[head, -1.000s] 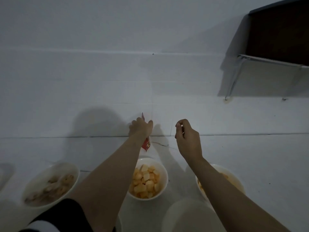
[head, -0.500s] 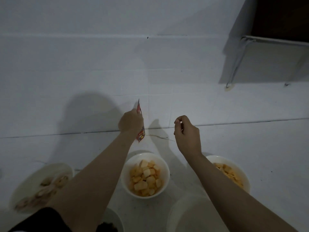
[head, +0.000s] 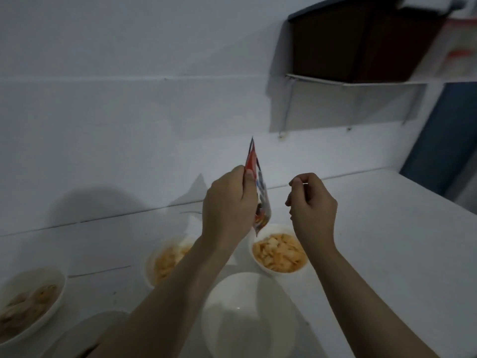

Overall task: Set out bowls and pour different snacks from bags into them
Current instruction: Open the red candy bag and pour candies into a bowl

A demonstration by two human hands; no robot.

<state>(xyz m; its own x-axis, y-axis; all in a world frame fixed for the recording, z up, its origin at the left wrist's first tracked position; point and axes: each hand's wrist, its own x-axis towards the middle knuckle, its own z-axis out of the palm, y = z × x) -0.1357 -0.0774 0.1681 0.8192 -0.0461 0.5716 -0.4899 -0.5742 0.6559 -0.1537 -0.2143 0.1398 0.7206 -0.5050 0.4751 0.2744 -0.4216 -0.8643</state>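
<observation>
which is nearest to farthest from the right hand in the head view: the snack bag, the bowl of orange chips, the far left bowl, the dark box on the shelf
From the right hand:
1. Snack bag, just left, held by the left hand.
2. Bowl of orange chips, just below.
3. Dark box, up on the shelf.
4. Far left bowl, at the frame's left edge.

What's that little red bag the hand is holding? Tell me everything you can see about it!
The snack bag is small and thin, seen edge-on, mostly red with white, blue and dark print. It looks like shiny, crinkly foil or plastic. It stands nearly upright, its pointed top corner up and its lower corner hanging just above the bowl of orange snacks. Only the left hand pinches it; the right hand stays apart.
</observation>
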